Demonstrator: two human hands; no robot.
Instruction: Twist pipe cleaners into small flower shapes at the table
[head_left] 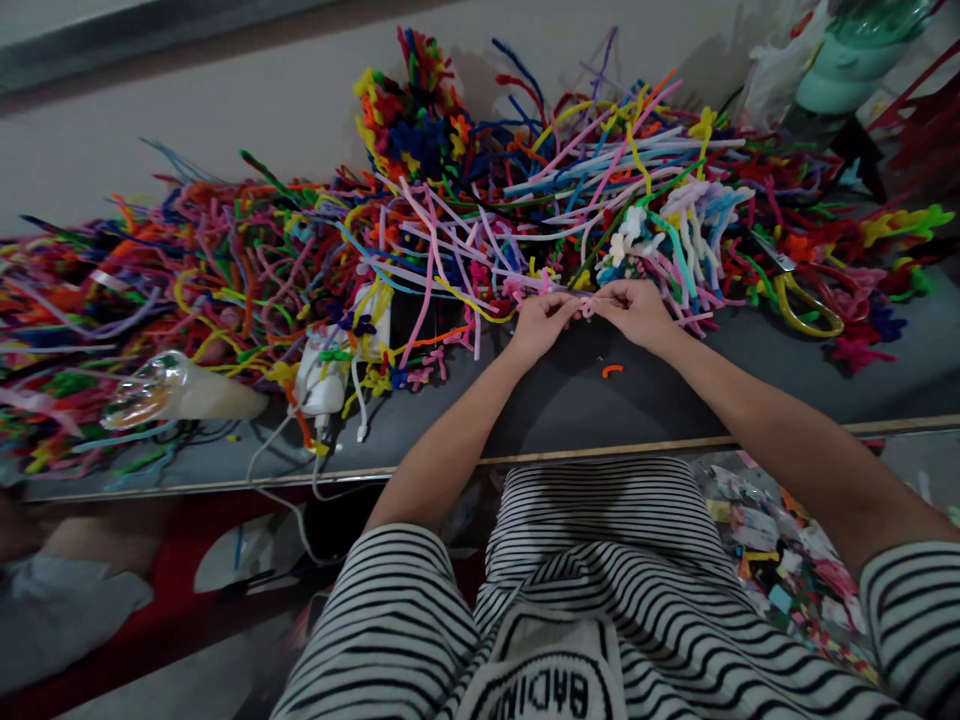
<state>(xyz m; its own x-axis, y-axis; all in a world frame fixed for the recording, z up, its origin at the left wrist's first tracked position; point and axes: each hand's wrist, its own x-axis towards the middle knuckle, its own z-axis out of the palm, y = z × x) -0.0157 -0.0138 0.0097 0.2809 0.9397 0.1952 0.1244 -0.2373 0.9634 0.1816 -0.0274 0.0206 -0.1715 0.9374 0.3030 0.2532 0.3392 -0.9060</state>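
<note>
A small looped piece of pink pipe cleaner (pixel 587 307) is pinched between my two hands, above the dark table near the pile. My left hand (pixel 545 322) grips its left side with thumb and forefinger. On the other side, my right hand (pixel 636 312) holds it with bent, pressed-together fingertips. The fingers partly cover its shape. Just below on the table lies a short orange pipe cleaner scrap (pixel 613 371). Behind my hands spreads a heap of loose pipe cleaners (pixel 480 235) in many colours.
Yellow-handled scissors (pixel 808 308) lie at the right. A white power strip (pixel 322 375) with cables sits left of my arms, beside a clear plastic-wrapped roll (pixel 195 390). A mint-coloured object (pixel 851 70) stands back right. Another person's leg (pixel 97 540) shows lower left; scraps (pixel 795 550) fill the lower right.
</note>
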